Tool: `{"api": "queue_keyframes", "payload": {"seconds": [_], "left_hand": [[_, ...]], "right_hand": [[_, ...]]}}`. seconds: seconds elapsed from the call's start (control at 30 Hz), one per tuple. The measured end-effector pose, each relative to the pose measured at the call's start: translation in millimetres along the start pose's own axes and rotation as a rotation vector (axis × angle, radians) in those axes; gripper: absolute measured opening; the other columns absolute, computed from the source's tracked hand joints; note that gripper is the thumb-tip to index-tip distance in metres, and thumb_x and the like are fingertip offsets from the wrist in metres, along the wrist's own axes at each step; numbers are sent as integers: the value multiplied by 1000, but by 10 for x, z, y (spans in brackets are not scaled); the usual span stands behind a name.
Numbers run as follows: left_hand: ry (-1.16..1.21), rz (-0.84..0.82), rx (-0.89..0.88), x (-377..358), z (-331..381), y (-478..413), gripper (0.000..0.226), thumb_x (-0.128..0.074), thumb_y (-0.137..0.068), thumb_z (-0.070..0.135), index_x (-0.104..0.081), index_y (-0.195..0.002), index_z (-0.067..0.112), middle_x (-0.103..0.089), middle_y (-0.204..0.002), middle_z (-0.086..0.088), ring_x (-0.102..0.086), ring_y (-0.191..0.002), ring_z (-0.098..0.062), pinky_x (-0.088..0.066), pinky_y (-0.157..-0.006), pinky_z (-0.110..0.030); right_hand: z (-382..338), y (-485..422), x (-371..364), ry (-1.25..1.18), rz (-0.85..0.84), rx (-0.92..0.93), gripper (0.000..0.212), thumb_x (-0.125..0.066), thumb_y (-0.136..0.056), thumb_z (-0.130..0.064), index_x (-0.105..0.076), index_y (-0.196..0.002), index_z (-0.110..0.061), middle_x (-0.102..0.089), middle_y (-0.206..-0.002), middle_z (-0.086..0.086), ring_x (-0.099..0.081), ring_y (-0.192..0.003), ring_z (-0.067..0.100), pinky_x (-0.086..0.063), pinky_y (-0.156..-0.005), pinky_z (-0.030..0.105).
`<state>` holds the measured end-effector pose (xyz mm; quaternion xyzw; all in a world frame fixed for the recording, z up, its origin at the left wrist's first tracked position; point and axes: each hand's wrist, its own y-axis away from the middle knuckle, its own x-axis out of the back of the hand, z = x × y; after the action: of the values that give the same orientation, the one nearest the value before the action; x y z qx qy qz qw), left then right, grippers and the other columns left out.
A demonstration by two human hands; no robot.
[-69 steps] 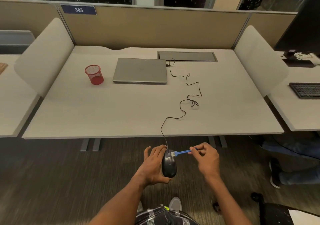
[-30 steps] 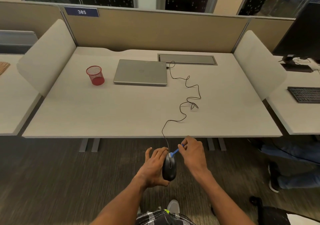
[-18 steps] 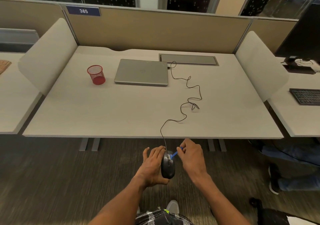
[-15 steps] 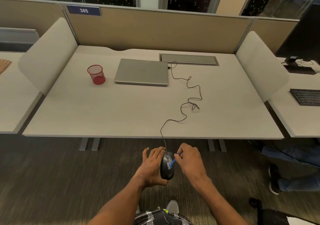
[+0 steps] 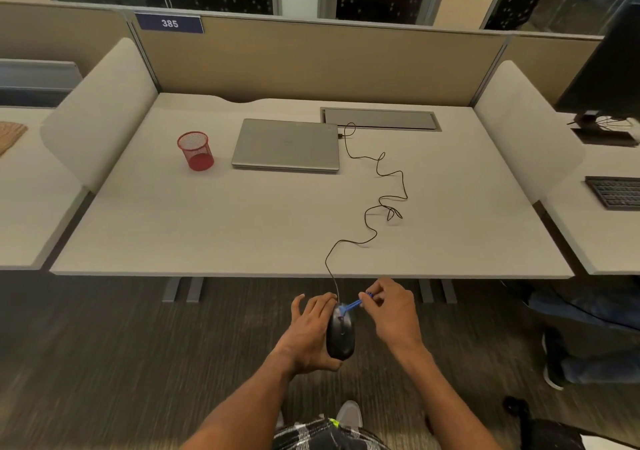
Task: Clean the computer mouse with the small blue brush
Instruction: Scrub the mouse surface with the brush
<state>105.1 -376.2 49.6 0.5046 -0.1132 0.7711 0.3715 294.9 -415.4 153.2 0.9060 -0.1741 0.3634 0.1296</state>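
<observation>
Left hand (image 5: 313,333) grips the black mouse (image 5: 340,335) in the air just off the worktop's (image 5: 242,227) near edge, steadying it, so the right hand (image 5: 389,311), pinching the blue brush (image 5: 353,305), can work bristles at the mouse's front, by the cable (image 5: 374,203).

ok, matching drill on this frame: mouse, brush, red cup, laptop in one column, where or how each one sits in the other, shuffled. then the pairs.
Column 1
1. computer mouse
2. small blue brush
3. red mesh cup
4. laptop

Column 2
A. pinched by the right hand
B. closed, flat on the desk
C. gripped in the left hand, off the desk
D. upright on the desk, left of the laptop

Pairs: 1-C, 2-A, 3-D, 4-B
</observation>
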Motion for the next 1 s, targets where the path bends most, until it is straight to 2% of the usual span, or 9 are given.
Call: {"api": "queue_keyframes", "payload": {"seconds": [0.1, 0.2, 0.27, 0.37, 0.5, 0.63, 0.77, 0.9, 1.0], "left_hand": [[-10, -12, 1, 9, -9, 11, 126, -74, -72, 75, -11, -165, 18, -18, -170, -2, -11, -160, -21, 8, -128, -61], [17, 3, -10, -4, -4, 28, 125, -74, -71, 75, -11, -164, 21, -20, -169, 0, -13, -159, -20, 10, -128, -60], [20, -5, -9, -6, -3, 31, 125, -74, -71, 76, -10, -164, 21, -19, -170, 1, -12, -159, -20, 9, -128, -60], [8, -1, -5, 3, -19, 29, 125, -73, -71, 77, -11, -164, 21, -19, -169, 0, -13, -159, -20, 8, -128, -61], [24, -12, -2, 2, -8, 38, 125, -74, -71, 76, -10, -164, 22, -19, -170, 1, -12, -159, -19, 10, -128, -61], [26, -3, -5, -18, -27, 33, 125, -74, -72, 76, -10, -164, 22, -19, -170, 2, -12, -159, -19, 10, -128, -60], [27, -16, -5, -26, -16, 31, 124, -74, -72, 76, -11, -164, 22, -19, -170, 2, -12, -159, -18, 10, -128, -60], [17, -24, 3, -24, -19, 19, 125, -74, -71, 76, -10, -164, 21, -18, -170, 1, -12, -160, -19, 8, -128, -62], [29, -37, 8, -10, -12, 14, 126, -76, -71, 75, -10, -165, 21, -17, -171, 0, -11, -160, -19, 8, -128, -61]], "right_hand": [[66, -44, -18, -30, -51, -31, 17, -78, -90, -23, -63, -83, -26, -70, -78, -8, -70, -76, 5, -57, -66, 20], [123, -73, -61, -69, 95, -58, 12, -74, -92, -20, -63, -88, -22, -67, -80, -7, -69, -77, 9, -59, -66, 23], [143, -94, -54, -112, 156, -55, 10, -74, -93, -19, -64, -90, -19, -68, -81, -6, -69, -76, 9, -56, -63, 20], [160, -121, -50, -117, 79, -95, 10, -75, -92, -19, -65, -89, -19, -72, -81, -5, -70, -76, 5, -52, -61, 16], [235, -133, -88, -29, 126, -119, 12, -73, -93, -21, -62, -91, -24, -66, -86, -6, -67, -84, 12, -61, -69, 28], [225, -159, -72, -130, 92, -134, 10, -74, -92, -18, -64, -90, -19, -72, -83, -3, -70, -79, 7, -56, -66, 19], [268, -180, -73, -65, 130, -131, 13, -72, -94, -20, -61, -91, -24, -67, -86, -3, -68, -86, 16, -61, -71, 30], [224, -155, -57, -83, 31, -104, 13, -75, -92, -18, -63, -89, -22, -70, -84, -4, -70, -79, 7, -55, -66, 18], [205, -110, -50, -47, 120, -62, 8, -72, -94, -18, -64, -95, -17, -67, -83, -4, -68, -75, 7, -51, -61, 15]]}}
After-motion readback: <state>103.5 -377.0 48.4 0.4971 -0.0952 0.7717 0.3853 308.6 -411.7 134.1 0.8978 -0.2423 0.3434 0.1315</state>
